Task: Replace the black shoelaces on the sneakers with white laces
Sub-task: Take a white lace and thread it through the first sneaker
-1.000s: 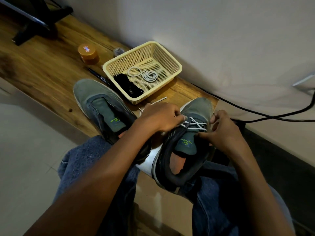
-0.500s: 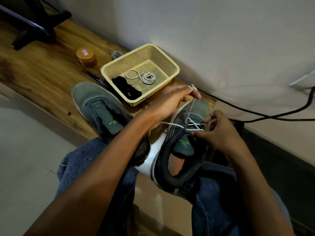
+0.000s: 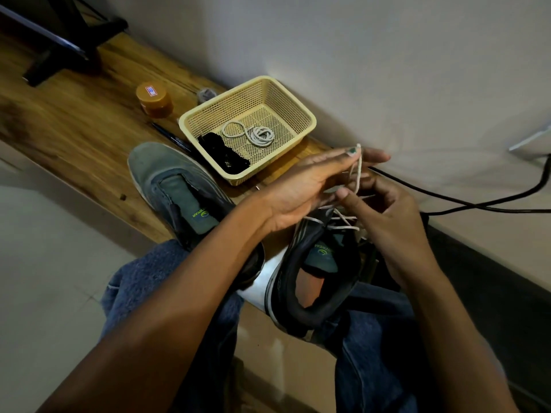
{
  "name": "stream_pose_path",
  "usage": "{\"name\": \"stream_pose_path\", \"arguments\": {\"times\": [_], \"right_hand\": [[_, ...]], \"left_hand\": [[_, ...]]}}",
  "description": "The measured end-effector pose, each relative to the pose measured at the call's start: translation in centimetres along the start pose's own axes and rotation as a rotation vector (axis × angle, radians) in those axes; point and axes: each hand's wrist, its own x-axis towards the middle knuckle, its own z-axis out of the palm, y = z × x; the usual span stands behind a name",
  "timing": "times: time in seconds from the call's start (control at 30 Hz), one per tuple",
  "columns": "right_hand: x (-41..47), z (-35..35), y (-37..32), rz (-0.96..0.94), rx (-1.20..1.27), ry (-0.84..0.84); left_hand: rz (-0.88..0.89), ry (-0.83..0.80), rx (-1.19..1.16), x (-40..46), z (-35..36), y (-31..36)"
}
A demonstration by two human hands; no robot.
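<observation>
In the head view, a grey-green sneaker is seen resting partly on the person's lap and partly on the edge of a wooden bench, with its heel toward the camera. A white lace has been threaded through the lower eyelets, where crossed strands are visible over the tongue. One end of this lace is drawn upward and is pinched between the thumb and fingertips of the left hand, whose remaining fingers are held nearly straight and point toward the wall. The right hand is held just beside the left, above the front of the shoe; its fingers are curled, and the lace strand is pinched lower down between thumb and forefinger.

A second sneaker, without any lace, is laid on the bench to the left, its toe pointing away from the person. Behind both shoes a cream plastic basket is placed against the wall. A coiled white lace and a bundle of black laces are contained in it, lying side by side. An orange-lidded jar is set to the left of the basket, and a dark pen is laid between the jar and the unlaced sneaker. Black cables are run along the pale surface to the right.
</observation>
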Motion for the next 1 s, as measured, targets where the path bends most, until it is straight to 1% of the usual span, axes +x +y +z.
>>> {"name": "stream_pose_path", "arguments": {"times": [0.07,0.13,0.23,0.33,0.47,0.53,0.63,0.67,0.7,0.77,0.83,0.87,0.93,1.0], "right_hand": [[-0.1,-0.1,-0.4,0.001,0.082,-0.018],[-0.1,-0.2,-0.7,0.063,0.193,0.011],[0.3,-1.0,-0.1,0.169,0.252,0.074],[0.7,-1.5,0.9,0.212,0.234,0.145],[0.9,-2.0,1.7,0.249,0.259,0.222],[1.0,-2.2,1.8,0.217,0.213,0.254],[1.1,-2.3,1.8,0.135,0.097,0.355],[1.1,-2.3,1.7,0.116,0.071,0.365],[1.0,-2.1,1.6,0.11,0.054,0.351],[0.8,-1.7,1.2,0.126,0.055,0.268],[0.6,-1.4,1.0,0.146,0.092,0.196],[0.6,-1.4,0.9,0.147,0.099,0.179],[0.5,-1.5,0.7,0.145,0.08,0.174],[0.4,-1.6,0.6,0.135,0.065,0.199]], "left_hand": [[-0.001,0.093,-0.026,0.2,-0.1,0.1],[0.013,0.237,-0.055,0.4,-0.5,0.2],[0.005,0.462,0.008,0.4,-1.1,0.2],[0.05,0.637,0.175,0.4,-1.3,-0.2],[0.115,0.789,0.395,0.4,-2.0,-0.9],[0.131,0.851,0.575,0.3,-2.2,-0.9],[0.135,0.956,0.92,-0.1,-1.4,-0.5],[0.167,0.956,0.984,-0.1,-1.1,-0.4],[0.228,0.894,1.013,0.0,-1.0,-0.4],[0.319,0.645,1.082,0.3,-0.8,-0.9],[0.306,0.382,1.198,0.3,-0.5,-1.6],[0.299,0.304,1.224,0.4,-0.4,-1.8],[0.303,0.272,1.179,0.3,-0.1,-2.1],[0.294,0.268,1.068,0.1,-0.2,-2.0]]}}
